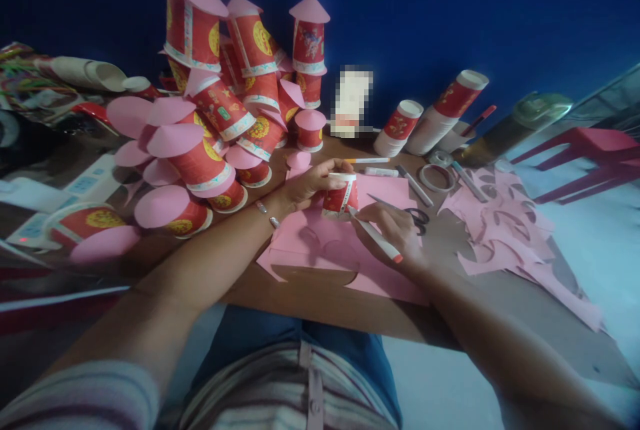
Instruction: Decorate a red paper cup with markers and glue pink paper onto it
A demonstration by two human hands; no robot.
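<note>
A small red paper cup (340,197) with a white band is in my left hand (320,183), its fingers closed round the cup's upper part. My right hand (395,227) grips a white marker with a red end (383,241), whose other end points at the lower right of the cup. Beneath both hands lie sheets of pink paper (305,243) with curved pieces cut out. Scissors with dark handles (420,218) rest just behind my right hand, partly hidden by it.
Red cups with pink cone tops (193,23) stand stacked at the left. Paper cup stacks (400,127), a tape roll (437,178) and markers are at the back right. Pink scraps (505,230) cover the right side. A red stool (595,150) stands beyond.
</note>
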